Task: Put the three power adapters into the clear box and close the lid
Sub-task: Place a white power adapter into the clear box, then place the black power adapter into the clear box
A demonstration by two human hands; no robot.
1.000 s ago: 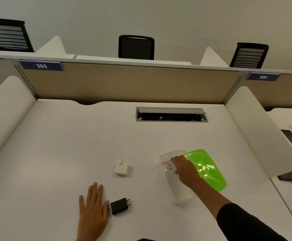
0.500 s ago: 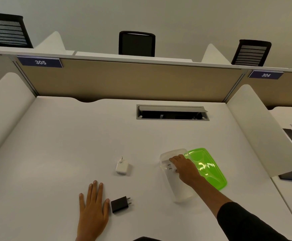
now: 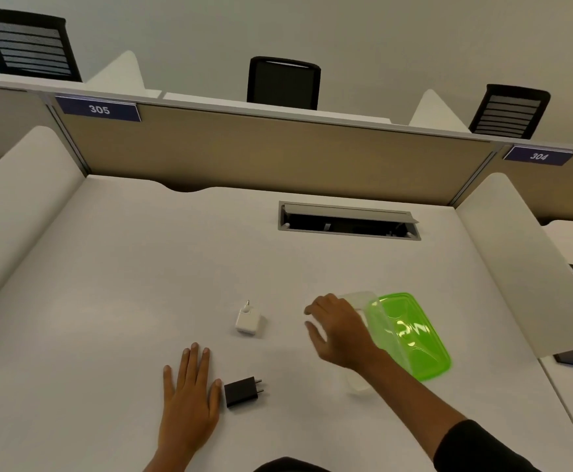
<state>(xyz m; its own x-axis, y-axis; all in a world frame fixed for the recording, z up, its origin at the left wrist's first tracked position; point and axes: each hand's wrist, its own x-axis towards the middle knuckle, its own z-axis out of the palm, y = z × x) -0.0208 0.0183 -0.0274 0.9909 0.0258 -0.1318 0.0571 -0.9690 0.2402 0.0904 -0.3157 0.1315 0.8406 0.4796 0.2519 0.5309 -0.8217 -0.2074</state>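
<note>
Adapters: white upright-pinned, black flat (both loose); hands spread, left, right.

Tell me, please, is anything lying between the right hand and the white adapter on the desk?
Nothing visible does. Only bare desk lies between the open right hand and the white adapter. The black adapter sits nearer, beside the left hand.

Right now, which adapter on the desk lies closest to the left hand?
The black adapter, prongs pointing right, lies right beside the thumb of the flat left hand. The white adapter sits farther up the desk, apart from both hands.
</note>
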